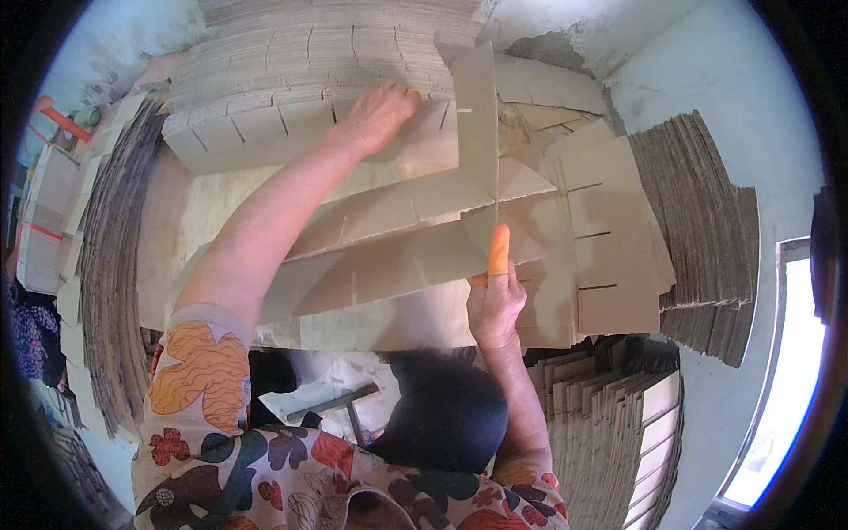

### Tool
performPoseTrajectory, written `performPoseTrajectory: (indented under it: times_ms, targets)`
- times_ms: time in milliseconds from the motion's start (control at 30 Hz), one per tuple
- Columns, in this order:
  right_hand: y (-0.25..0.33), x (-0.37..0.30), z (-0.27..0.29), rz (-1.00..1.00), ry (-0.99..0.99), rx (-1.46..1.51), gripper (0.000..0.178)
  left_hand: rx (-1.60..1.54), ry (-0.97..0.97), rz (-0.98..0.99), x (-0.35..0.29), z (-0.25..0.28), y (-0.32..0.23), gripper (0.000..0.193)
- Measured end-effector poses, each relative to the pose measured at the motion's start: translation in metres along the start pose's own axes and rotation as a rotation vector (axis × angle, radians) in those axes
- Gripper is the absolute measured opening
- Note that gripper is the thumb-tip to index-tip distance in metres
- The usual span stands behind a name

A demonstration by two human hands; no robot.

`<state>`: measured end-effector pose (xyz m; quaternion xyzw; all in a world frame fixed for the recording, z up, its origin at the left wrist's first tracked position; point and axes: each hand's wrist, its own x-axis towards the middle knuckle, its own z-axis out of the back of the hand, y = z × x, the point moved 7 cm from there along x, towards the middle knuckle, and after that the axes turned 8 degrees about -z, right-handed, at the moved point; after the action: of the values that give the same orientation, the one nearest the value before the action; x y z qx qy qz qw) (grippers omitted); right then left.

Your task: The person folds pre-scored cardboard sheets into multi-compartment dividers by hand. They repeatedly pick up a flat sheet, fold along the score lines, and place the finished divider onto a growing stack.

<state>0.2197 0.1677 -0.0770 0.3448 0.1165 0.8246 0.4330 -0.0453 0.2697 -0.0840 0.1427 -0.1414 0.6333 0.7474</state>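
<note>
At the far side of the table, my left hand (pixel 382 117) is closed at the top edge of a stack of slotted cardboard strips (pixel 265 132). Its fingertips are mostly hidden, and an orange finger cot shows on one finger. My right hand (pixel 496 305) grips the near side of a partly joined cardboard divider (pixel 380 256), an orange finger cot on its upright finger. Two long strips of the divider run side by side toward the left. A crossing cardboard strip (pixel 478 115) stands across their right ends, reaching away from me.
Flat slotted cardboard sheets (pixel 609 238) lie right of the divider. Tall cardboard stacks stand at the right (pixel 693 212) and left (pixel 119 256). More bundled cardboard (pixel 609 424) is below the table's near right edge. A black stool seat (pixel 446 406) sits close to me.
</note>
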Motion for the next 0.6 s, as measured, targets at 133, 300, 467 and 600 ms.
performPoseTrajectory:
  times_ms: [133,300,467,600]
  targets:
    - [0.000,0.001,0.002,-0.002,-0.004,0.007,0.080,-0.032,-0.032,-0.050,0.000,0.016,-0.005,0.018]
    - [0.002,0.000,0.002,0.018,0.021,-0.009,0.081,-0.017,0.010,-0.068,-0.002,0.029,-0.016,0.018]
    - [0.004,-0.002,0.006,0.006,0.045,-0.016,0.080,-0.058,-0.090,-0.077,-0.004,0.034,-0.016,0.020]
    - [-0.004,-0.005,0.004,-0.064,0.093,-0.007,0.081,-0.120,-0.146,-0.147,-0.005,0.044,-0.023,0.015]
